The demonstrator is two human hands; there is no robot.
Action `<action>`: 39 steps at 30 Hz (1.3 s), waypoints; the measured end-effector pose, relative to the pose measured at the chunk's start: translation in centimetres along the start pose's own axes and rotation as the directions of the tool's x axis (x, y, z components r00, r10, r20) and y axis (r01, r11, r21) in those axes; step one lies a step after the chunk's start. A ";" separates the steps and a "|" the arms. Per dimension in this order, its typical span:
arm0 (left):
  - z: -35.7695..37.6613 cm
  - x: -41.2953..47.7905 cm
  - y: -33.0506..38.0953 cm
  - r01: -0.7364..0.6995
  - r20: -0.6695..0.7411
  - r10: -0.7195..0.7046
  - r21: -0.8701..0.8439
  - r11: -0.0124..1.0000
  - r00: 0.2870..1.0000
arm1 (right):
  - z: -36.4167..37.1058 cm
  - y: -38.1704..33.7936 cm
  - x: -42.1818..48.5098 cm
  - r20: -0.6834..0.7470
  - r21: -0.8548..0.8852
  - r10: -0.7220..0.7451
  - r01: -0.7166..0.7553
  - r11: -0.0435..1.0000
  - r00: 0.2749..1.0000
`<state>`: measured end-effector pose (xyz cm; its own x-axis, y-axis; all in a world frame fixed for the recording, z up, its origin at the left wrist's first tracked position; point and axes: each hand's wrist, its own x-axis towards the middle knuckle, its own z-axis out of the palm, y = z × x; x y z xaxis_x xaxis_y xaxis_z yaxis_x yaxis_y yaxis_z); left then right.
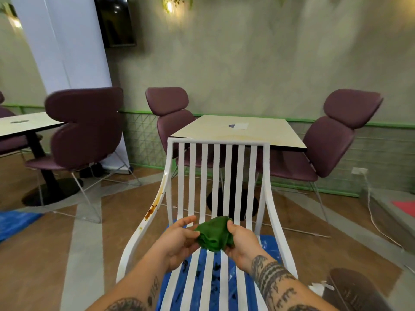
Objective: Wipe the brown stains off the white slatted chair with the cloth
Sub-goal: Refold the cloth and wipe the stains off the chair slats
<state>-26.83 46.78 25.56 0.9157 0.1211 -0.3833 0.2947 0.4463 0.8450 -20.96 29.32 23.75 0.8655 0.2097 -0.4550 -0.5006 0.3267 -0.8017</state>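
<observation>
The white slatted chair [219, 173] stands right in front of me, its back toward a table. Brown stains [153, 208] run down its left armrest, with a fainter streak higher up the same rail. Over the seat I hold a crumpled green cloth [214, 235] between both hands. My left hand [179, 240] touches the cloth's left edge with curled fingers. My right hand [239, 240] grips its right side, thumb on top. Dark specks lie under the seat slats.
A blue plastic sheet [268, 246] lies under the chair, another blue sheet [15, 222] at the left. A square table [242, 131] with purple chairs [332, 140] stands behind. A second table [24, 124] and purple chair [85, 129] are left. A cable [370, 212] trails on the right floor.
</observation>
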 end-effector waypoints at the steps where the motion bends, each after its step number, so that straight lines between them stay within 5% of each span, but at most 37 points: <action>1: 0.3 -0.4 0.1 -0.010 0.044 0.010 0.011 1.000 0.999 | 0.0 -0.4 -0.2 0.004 0.052 0.031 -0.031 0.998 1.000; 6: 1.1 -1.5 0.1 -0.188 0.068 0.175 0.368 0.910 0.982 | 0.4 -1.5 -1.6 0.063 0.155 0.122 -0.130 0.979 0.991; 11: 1.8 -2.9 0.9 -0.241 -0.034 0.316 0.573 0.784 0.948 | -0.4 -1.7 -2.1 0.087 -0.224 0.184 -0.160 0.961 0.979; 17: 1.9 -3.2 1.7 -0.052 -0.249 0.136 0.318 0.947 0.959 | -1.4 -1.2 -3.0 0.252 -0.521 0.231 -0.069 0.851 0.940; 22: 1.8 -3.2 1.6 0.083 -0.226 -0.052 0.131 0.988 0.973 | -2.0 -1.6 -4.0 0.374 -0.683 0.255 0.078 0.726 0.892; 30: 2.4 -3.1 0.8 0.042 -0.067 -0.015 0.424 0.905 0.998 | 0.0 -0.5 -4.4 0.396 -0.520 0.040 0.188 0.834 0.917; 39: -0.4 -2.8 -0.3 0.065 -0.044 -0.049 0.526 0.848 0.998 | 0.7 -0.7 -3.4 0.202 -0.342 0.081 -0.007 0.940 0.976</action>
<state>-29.55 46.68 26.24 0.8873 0.1381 -0.4400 0.4528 -0.0804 0.8880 -23.59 29.06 26.10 0.8003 0.4176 -0.4304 -0.4697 -0.0097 -0.8828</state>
